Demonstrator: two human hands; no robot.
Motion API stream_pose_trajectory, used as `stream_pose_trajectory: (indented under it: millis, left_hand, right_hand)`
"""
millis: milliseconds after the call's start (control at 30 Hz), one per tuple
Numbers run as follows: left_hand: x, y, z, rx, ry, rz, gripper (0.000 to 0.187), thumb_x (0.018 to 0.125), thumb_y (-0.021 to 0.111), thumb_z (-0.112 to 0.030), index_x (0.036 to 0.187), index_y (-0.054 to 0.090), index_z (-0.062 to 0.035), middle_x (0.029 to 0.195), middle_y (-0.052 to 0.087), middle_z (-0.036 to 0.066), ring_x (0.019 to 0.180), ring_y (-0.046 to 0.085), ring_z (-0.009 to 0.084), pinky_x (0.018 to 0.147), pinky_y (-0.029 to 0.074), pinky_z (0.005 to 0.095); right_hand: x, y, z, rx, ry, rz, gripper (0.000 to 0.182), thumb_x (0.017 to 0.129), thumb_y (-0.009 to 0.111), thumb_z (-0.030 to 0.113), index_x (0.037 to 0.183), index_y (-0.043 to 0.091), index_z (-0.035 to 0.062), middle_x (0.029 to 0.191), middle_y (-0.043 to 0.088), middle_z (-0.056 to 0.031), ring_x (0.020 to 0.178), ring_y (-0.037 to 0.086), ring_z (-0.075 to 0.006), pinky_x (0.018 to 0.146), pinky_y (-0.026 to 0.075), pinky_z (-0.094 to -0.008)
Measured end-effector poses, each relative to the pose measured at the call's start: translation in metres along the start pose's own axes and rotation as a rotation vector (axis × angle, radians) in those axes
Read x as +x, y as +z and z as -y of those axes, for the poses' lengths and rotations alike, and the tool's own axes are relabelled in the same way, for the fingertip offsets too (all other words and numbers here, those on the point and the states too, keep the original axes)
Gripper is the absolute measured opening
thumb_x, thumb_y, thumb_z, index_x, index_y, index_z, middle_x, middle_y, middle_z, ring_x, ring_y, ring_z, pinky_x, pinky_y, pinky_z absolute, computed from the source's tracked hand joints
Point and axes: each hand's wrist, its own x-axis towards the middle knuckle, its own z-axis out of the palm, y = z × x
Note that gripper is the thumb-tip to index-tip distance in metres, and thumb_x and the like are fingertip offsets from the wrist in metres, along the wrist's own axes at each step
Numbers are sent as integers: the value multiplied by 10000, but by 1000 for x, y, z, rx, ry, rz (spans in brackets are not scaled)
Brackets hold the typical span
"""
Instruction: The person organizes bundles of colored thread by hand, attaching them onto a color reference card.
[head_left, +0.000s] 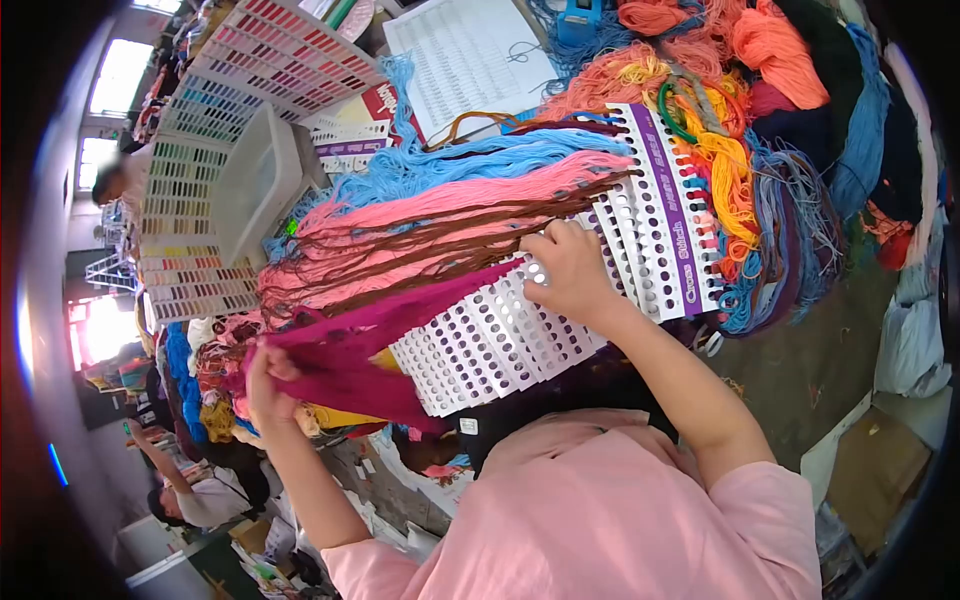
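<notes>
A long bundle of magenta embroidery thread (365, 345) stretches between my two hands. My left hand (270, 388) is closed on its loose end at the left. My right hand (570, 270) rests on the overlapping white punched thread cards (490, 335), its fingers bent in a pinch where the magenta thread tapers to the card holes; the exact grip is partly hidden. Beyond it, brown thread (440, 245), pink thread (400, 215) and light blue thread (480, 155) hang from the cards toward the left. A purple strip (665, 200) on the top card reads "Cross Stitch".
Thread colour charts (185, 190) stand at the left beside a clear plastic tub (262, 180). A printed sheet (465, 65) lies at the back. Piled skeins, including orange thread (780, 50), crowd the right. A person (205, 490) is at the lower left.
</notes>
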Motion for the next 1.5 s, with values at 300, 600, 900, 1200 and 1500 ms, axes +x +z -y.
stream_pose_trajectory:
  millis: [300,600,900,1200,1500]
  left_hand:
    - [-83,63,51,3,-155,368,350,844,374,-228,1078,413,29,869,560,104,563,473,78,486,383,200]
    - [-112,131,110,-72,-263,701,450,866,285,-316,1110,391,47,1129,421,161,995,448,237,795,392,432]
    - [-117,118,114,-298,-233,526,189,791,476,-69,910,530,67,791,551,105,732,527,163,672,437,280]
    - [-112,117,112,-425,-313,653,255,814,440,-108,969,500,87,731,538,78,673,502,134,604,411,246]
    - [-107,111,113,-441,-367,614,229,812,447,-123,922,521,64,794,560,113,744,536,160,676,433,278]
  right_hand:
    - [-12,-7,21,167,-48,-103,244,581,613,134,807,542,76,803,430,-56,805,428,-213,711,314,-344]
    - [-42,-26,108,1218,485,320,87,733,531,54,748,577,-18,686,560,-33,495,497,-68,419,375,-170]
    - [-45,-30,107,1551,557,423,109,747,483,38,762,557,-41,681,569,-84,532,535,-103,438,407,-179]
    - [-44,-37,109,1597,527,502,119,773,458,46,797,538,-39,762,571,-123,569,568,-130,466,455,-179]
    - [-43,-33,109,1617,576,527,123,776,476,68,847,528,-18,736,565,-85,481,472,-57,393,344,-147]
